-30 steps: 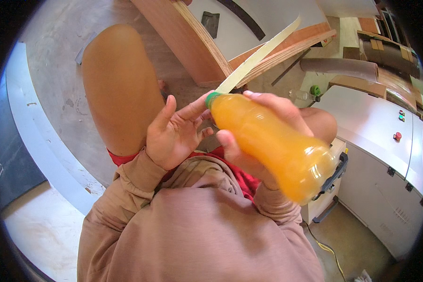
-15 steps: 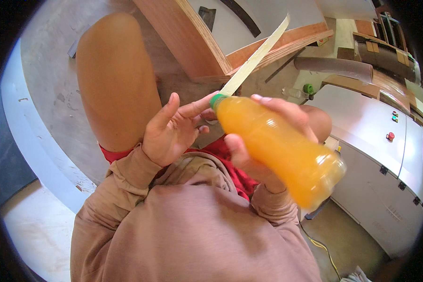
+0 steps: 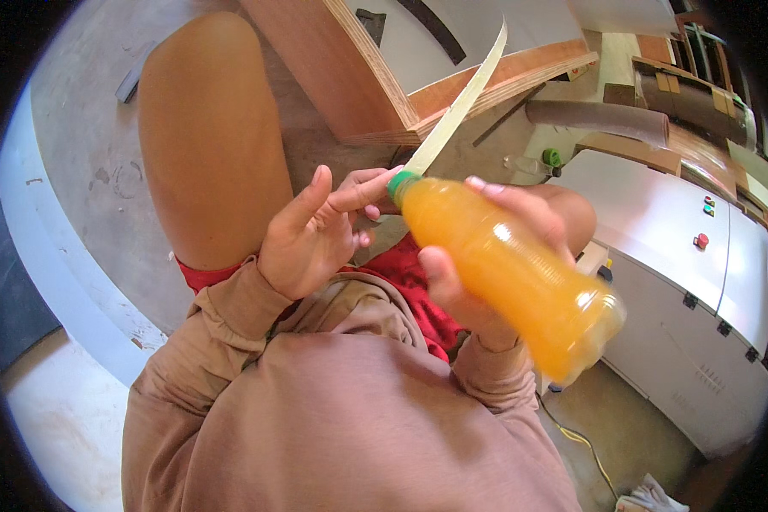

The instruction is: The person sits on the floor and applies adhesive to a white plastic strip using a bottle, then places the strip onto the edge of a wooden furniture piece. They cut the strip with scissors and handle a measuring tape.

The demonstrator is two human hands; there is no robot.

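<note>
My right hand [image 3: 533, 218] is closed round a clear plastic bottle [image 3: 508, 264] of orange-yellow liquid. The bottle lies tilted, its green cap [image 3: 401, 183] pointing up and left and its base down and right. Beside the cap is my left hand [image 3: 316, 226], thumb raised free and fingers reaching to the cap. A thin, pale, curved strip [image 3: 456, 111] rises from those fingertips, seemingly pinched between fingers. The cap and bottle neck hide its lower end, so the exact hold is partly covered.
A wooden-edged panel frame [image 3: 358, 81] stands ahead, dark strips lying on its white face. At right is a white cabinet [image 3: 648, 230] with coloured buttons. Nearby are a brown roll [image 3: 602, 121], a green-capped bottle [image 3: 533, 164] and a yellow cable [image 3: 576, 437].
The bottle and both hands keep nearly the same pose. The strip's upper end has shifted slightly left, and the whole view has moved a little.
</note>
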